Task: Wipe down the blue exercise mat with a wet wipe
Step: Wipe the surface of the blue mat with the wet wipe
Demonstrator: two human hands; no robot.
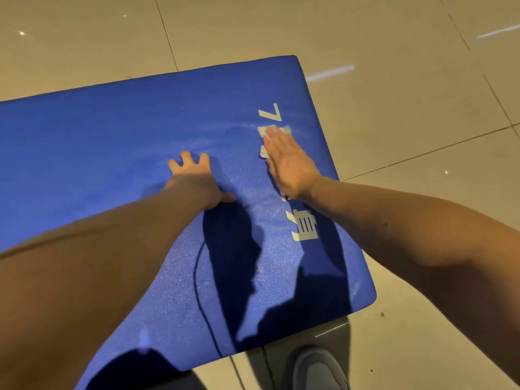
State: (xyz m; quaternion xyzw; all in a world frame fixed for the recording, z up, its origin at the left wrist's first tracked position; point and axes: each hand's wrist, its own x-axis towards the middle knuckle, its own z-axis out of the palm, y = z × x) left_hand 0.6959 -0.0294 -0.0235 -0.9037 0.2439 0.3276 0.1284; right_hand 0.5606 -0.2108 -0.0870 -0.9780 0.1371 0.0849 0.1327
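A blue exercise mat with white printed characters along its right end lies flat on the tiled floor. My right hand lies flat with straight fingers, pressing a white wet wipe onto the mat near the printed "7". The wipe sticks out past my fingertips and beside my thumb. My left hand rests on the mat's middle with fingers spread, pressing down. A damp sheen shows on the mat left of the wipe.
Beige glossy floor tiles surround the mat. A grey shoe stands on the floor just past the mat's near edge. A thin dark cord lies across the near part of the mat.
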